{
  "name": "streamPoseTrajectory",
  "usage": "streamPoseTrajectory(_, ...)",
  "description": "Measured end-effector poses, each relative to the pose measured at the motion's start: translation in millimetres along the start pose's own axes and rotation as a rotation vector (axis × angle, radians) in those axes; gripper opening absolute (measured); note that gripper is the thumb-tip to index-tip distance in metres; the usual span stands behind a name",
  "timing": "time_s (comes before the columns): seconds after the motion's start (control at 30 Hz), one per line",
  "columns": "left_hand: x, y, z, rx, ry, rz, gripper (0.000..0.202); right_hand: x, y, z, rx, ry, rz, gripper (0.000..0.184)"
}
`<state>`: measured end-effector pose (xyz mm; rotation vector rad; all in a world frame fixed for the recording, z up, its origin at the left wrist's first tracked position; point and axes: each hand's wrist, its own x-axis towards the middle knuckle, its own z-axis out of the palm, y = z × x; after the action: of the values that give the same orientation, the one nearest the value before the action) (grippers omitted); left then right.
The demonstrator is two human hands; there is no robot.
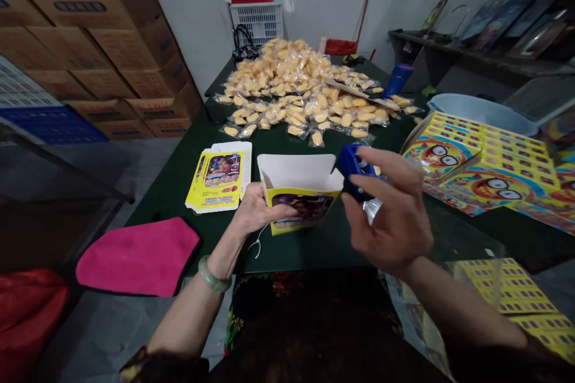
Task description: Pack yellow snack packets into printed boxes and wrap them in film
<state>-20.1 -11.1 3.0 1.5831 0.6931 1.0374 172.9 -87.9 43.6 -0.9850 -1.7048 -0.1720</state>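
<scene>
I see packets (pixel 291 81) at twelve o'clock, cartons (pixel 498 182) at two; left fingers (pixel 275 213) grip the box (pixel 326 206), mouth up, long edge nine-to-three; right fingers (pixel 395 170) pinch the dispenser (pixel 347 164).

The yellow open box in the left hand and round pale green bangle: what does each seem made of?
Yellow open box: probably smooth printed cardboard, given its thin walls and white inside. Pale green bangle: polished, perhaps jade or glass, given its cloudy tint.

Dim, cool light, small glints on the plastic wrappers (pixel 294 58), soft detail, wide-angle stretch towards the edges.
</scene>
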Motion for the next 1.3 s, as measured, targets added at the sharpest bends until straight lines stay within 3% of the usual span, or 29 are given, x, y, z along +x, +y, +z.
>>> streamPoseTrajectory(0.07, -11, -7, 2.3, -0.04, -0.031, -0.068, 0.04, -27, 8, 9, 0.104, 0.069, 0.137, 0.045)
streamPoseTrajectory(0.13, -18, -11, 6.7, -0.017, 0.0, -0.09, 0.04, -50, 18, 23, 0.229, 0.01, 0.276, 0.042)
streamPoseTrajectory(0.23, -25, -16, 15.4, 0.062, 0.197, -0.033, 0.055, -68, 28, 42, 0.274, -0.022, 0.404, 0.046)
streamPoseTrajectory(0.37, -33, -29, 22.4, 0.164, 0.461, 0.106, 0.093, -67, 32, 46, 0.277, -0.026, 0.338, 0.052)
streamPoseTrajectory(0.53, -41, -34, 16.4, 0.409, 0.465, 0.371, 0.05, -60, 29, 36, 0.198, -0.098, 0.179, 0.043)
streamPoseTrajectory(0.63, -41, -24, 13.3, 0.438, 0.436, 0.503, 0.036, -52, 15, 31, 0.256, -0.052, 0.194, 0.032)
streamPoseTrajectory(0.7, -43, -18, 14.8, 0.415, 0.482, 0.502, 0.017, -45, 5, 30, 0.286, -0.046, 0.271, 0.023)
streamPoseTrajectory(0.83, -44, -10, 21.5, 0.227, 0.634, 0.354, 0.016, -29, -4, 25, 0.433, -0.06, 0.477, 0.013)
streamPoseTrajectory(0.9, -43, -6, 22.3, 0.052, 0.606, 0.238, 0.026, -20, -1, 19, 0.53, -0.165, 0.534, 0.023)
streamPoseTrajectory(0.97, -40, 0, 20.6, -0.104, 0.497, 0.114, 0.043, -12, 5, 13, 0.602, -0.364, 0.531, 0.027)
streamPoseTrajectory(1.03, -36, 5, 18.3, -0.206, 0.413, 0.06, 0.04, -5, 10, 10, 0.615, -0.481, 0.503, 0.023)
streamPoseTrajectory(1.17, -30, 8, 18.1, -0.312, 0.402, 0.229, 0.011, -4, 17, 15, 0.505, -0.359, 0.429, 0.008)
streamPoseTrajectory(1.23, -28, 5, 19.2, -0.325, 0.386, 0.302, 0.006, -8, 19, 17, 0.489, -0.31, 0.388, 0.008)
streamPoseTrajectory(1.3, -28, 2, 19.5, -0.336, 0.378, 0.321, 0.003, -12, 19, 17, 0.512, -0.341, 0.353, 0.014)
